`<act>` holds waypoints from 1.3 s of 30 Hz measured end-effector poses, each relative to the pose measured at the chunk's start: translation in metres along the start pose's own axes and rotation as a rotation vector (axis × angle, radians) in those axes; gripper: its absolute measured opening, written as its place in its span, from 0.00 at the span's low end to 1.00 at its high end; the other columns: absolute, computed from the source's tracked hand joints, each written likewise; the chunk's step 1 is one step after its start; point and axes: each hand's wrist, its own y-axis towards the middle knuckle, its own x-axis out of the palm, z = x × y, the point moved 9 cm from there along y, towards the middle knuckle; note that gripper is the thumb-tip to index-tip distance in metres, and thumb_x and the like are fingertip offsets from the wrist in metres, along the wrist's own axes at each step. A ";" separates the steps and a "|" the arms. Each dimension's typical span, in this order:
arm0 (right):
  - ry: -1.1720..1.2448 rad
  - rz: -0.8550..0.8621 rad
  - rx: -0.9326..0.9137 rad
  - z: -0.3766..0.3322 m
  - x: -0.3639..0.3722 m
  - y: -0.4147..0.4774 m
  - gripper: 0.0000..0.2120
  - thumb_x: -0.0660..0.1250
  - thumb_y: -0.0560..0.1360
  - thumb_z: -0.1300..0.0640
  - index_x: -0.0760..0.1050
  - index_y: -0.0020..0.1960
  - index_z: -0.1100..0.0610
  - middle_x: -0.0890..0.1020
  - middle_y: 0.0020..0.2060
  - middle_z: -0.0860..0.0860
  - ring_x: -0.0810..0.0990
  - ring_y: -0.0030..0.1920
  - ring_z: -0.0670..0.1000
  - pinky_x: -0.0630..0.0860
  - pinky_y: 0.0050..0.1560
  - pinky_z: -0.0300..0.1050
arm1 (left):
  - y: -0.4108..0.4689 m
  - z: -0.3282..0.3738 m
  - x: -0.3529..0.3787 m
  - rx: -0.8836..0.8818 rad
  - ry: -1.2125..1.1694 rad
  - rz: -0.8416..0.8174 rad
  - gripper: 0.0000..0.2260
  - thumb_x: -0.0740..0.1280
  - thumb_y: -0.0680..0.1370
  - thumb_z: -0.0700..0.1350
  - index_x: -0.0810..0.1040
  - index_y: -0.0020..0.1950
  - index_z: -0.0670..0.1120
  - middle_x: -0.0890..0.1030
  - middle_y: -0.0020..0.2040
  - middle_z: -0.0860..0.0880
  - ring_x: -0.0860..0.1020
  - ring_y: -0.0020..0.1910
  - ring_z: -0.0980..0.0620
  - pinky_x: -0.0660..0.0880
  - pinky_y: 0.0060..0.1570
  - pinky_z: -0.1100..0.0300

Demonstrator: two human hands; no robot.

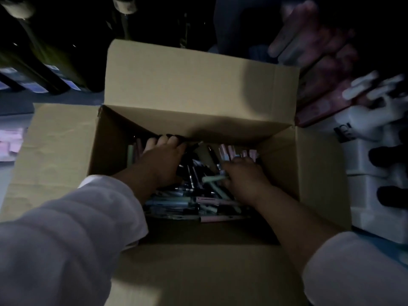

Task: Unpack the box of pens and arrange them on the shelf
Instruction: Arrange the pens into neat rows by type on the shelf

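An open cardboard box [194, 85] with its flaps spread out stands in front of me in dim light. Inside lies a loose heap of pens [198, 199], pink, pale green and black. Both my hands are down in the box. My left hand [163, 160] is at the far left of the heap, fingers curled over a bunch of pens against the back wall. My right hand [245, 175] is at the right of the heap, its fingers curled round several pens, a pale green one sticking out to its left.
Dark glass bottles [44, 69] lie at the upper left. White moulded packing [379, 173] with dark holes stands right of the box, and pink boxes [324, 93] lean above it. A pale floor [13, 102] shows at the left.
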 end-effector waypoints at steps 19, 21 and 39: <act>0.514 0.339 0.055 -0.009 -0.044 -0.018 0.35 0.58 0.75 0.71 0.56 0.76 0.46 0.66 0.72 0.52 0.64 0.71 0.53 0.59 0.74 0.54 | -0.005 -0.014 -0.027 -0.010 -0.244 0.012 0.12 0.63 0.79 0.48 0.72 0.58 0.43 0.78 0.56 0.42 0.76 0.53 0.43 0.69 0.43 0.58; 0.527 0.365 0.027 -0.013 -0.054 -0.028 0.35 0.58 0.76 0.70 0.56 0.76 0.46 0.65 0.72 0.51 0.65 0.70 0.52 0.61 0.72 0.45 | -0.012 -0.016 -0.035 -0.005 -0.307 0.004 0.11 0.63 0.79 0.47 0.71 0.58 0.42 0.78 0.54 0.42 0.76 0.50 0.44 0.65 0.40 0.59; 1.472 0.432 0.225 -0.018 -0.165 -0.139 0.13 0.57 0.78 0.71 0.71 0.48 0.53 0.80 0.42 0.51 0.81 0.40 0.48 0.76 0.45 0.41 | -0.139 0.008 -0.165 -0.255 -1.363 0.019 0.04 0.65 0.79 0.44 0.75 0.45 0.46 0.74 0.37 0.45 0.71 0.35 0.49 0.68 0.36 0.58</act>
